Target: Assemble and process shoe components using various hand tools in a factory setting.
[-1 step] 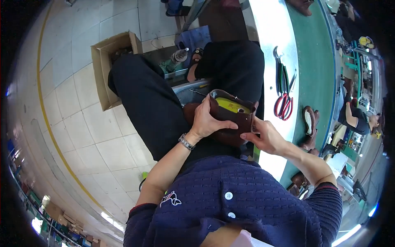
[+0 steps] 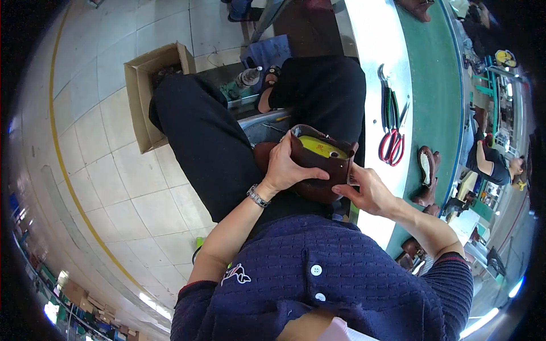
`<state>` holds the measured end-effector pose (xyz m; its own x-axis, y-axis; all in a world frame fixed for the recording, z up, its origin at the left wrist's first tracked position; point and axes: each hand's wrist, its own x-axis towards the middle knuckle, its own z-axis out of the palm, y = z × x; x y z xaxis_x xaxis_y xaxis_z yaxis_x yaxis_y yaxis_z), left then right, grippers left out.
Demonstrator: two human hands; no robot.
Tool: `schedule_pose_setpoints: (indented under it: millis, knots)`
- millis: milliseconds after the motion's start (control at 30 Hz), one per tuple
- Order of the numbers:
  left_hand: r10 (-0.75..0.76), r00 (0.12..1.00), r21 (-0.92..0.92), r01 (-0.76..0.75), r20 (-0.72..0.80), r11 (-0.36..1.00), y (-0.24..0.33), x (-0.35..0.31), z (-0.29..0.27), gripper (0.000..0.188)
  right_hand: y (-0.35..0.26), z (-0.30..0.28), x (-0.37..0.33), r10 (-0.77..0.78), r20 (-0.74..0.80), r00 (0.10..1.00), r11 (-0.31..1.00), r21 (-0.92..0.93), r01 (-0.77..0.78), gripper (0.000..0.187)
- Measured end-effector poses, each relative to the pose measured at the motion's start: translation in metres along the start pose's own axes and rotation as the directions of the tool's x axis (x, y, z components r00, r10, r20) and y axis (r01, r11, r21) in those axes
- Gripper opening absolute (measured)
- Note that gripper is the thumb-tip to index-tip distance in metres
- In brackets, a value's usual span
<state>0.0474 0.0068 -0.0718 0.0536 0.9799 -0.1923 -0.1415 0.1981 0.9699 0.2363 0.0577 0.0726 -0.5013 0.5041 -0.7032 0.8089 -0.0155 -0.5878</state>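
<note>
Over my lap, both hands hold a brown leather shoe [image 2: 333, 169] with its opening turned up. Inside that opening shows the yellow top of a shoe last [image 2: 313, 145], with a round hole near one end. My left hand [image 2: 284, 169] wraps the shoe's left side, thumb lying across the leather. At the right end my right hand [image 2: 368, 189] pinches the leather edge between thumb and fingers; some of those fingers are hidden behind the shoe. The toe part of the shoe is partly covered by my left hand.
On the metal ledge at my right lie red-handled scissors [image 2: 392, 146] and pincers with dark green handles [image 2: 389, 108]. Beyond runs a green conveyor belt [image 2: 424, 85] carrying brown shoes [image 2: 427, 170]. A cardboard box [image 2: 136, 105] stands by my left knee. A person [image 2: 493, 163] sits across the belt.
</note>
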Motion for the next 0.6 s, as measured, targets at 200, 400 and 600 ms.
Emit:
schedule_pose_setpoints:
  millis: [200,400,600]
  knots:
    - [0.032,0.997,-0.079,-0.027,0.070,0.997,-0.004,0.012,-0.003,0.089,-0.008,0.008,-0.001,0.007,-0.141,0.990,1.000,-0.023,-0.010,0.039]
    - [-0.025,0.966,-0.457,0.144,0.256,0.878,0.010,0.026,-0.033,0.073,-0.047,-0.006,0.011,0.060,-0.142,0.988,0.998,-0.014,-0.063,0.046]
    - [0.090,0.994,-0.696,-0.017,0.069,0.718,0.017,0.014,-0.047,0.093,-0.054,0.033,0.015,-0.435,-0.259,0.862,0.862,-0.397,0.316,0.096]
